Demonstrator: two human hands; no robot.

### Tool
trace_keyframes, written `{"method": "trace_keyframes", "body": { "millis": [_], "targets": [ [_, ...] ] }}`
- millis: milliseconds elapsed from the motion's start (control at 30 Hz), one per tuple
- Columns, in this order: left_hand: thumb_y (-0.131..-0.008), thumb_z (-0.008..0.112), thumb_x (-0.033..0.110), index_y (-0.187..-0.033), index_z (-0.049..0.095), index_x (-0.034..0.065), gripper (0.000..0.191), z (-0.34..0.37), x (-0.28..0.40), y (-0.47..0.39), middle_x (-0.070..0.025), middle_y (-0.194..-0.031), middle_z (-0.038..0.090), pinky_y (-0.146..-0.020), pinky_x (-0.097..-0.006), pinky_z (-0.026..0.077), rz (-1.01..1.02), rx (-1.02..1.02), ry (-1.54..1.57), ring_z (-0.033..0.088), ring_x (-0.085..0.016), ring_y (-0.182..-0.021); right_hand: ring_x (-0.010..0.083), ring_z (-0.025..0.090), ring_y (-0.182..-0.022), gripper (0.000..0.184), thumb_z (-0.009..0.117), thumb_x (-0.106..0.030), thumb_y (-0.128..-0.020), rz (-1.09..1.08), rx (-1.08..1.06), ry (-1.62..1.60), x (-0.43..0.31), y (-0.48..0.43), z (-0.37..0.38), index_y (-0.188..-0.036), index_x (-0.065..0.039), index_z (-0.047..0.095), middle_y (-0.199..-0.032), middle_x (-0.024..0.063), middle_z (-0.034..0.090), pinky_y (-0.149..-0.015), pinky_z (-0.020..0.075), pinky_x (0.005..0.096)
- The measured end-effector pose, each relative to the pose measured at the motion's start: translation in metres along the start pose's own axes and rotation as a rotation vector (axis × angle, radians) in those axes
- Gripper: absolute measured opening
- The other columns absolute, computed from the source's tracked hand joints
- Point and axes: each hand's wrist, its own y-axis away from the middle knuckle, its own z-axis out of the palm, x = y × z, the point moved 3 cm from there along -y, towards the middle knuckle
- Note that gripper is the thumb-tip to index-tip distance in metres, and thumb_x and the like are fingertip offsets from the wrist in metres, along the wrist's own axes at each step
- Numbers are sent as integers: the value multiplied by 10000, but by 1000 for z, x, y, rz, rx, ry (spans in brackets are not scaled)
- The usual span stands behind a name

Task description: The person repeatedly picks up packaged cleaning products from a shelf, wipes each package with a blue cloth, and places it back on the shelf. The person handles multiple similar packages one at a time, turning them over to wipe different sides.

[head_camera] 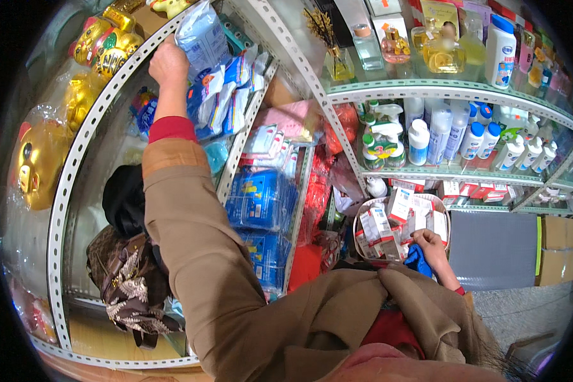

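My left hand [168, 63] reaches up to the shelf at upper left. Its fingers are curled at the left edge of a pale blue plastic-wrapped pack [201, 38], and the fingertips are hidden. Just below that pack lie several blue-and-white plastic packets [229, 93]. Low on the right, my right hand [429, 246] has a crumpled blue cloth [416, 261] in its fingers. It hovers at the near right rim of an oval basket [355, 234], which holds several small white-and-red boxes [376, 223].
Perforated white shelf posts [286, 40] stand between the two sides. Perfume bottles [395, 45] and spray bottles [387, 114] crowd the right shelves. Gold pig figurines [40, 162] line the left. A brown patterned bag [124, 281] sits beside my left arm, near blue packs [260, 200].
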Motion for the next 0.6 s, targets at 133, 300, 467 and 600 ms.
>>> {"method": "trace_keyframes", "body": {
  "millis": [133,300,467,600],
  "targets": [
    [-914,507,210,-1257,633,308,378,-38,-12,11,-138,-1088,706,-770,-496,546,79,106,27,688,-381,-937,63,544,-773,234,591,-197,-1013,-70,-48,105,1,-12,4,-995,26,660,-823,-12,621,-698,459,238],
    [-884,576,180,-1229,648,256,361,-80,-28,23,-108,-1081,705,-763,-457,548,291,432,116,678,-367,-917,54,534,-750,204,592,-170,-1011,-89,-160,115,-2,-13,16,-944,15,644,-797,-13,619,-683,452,237],
    [-853,585,132,-1194,687,186,360,-123,-41,35,-125,-1022,720,-759,-444,551,286,603,205,696,-338,-894,77,552,-771,253,615,-218,-997,-151,-188,262,-17,-3,18,-976,33,645,-791,24,646,-696,471,273],
    [-913,614,178,-1104,728,123,229,-170,-29,85,-101,-957,748,-684,-359,568,240,454,224,719,-240,-790,87,581,-829,313,608,-288,-1004,-142,-206,226,-19,10,7,-1050,17,662,-868,26,671,-741,489,280]
  ]
}}
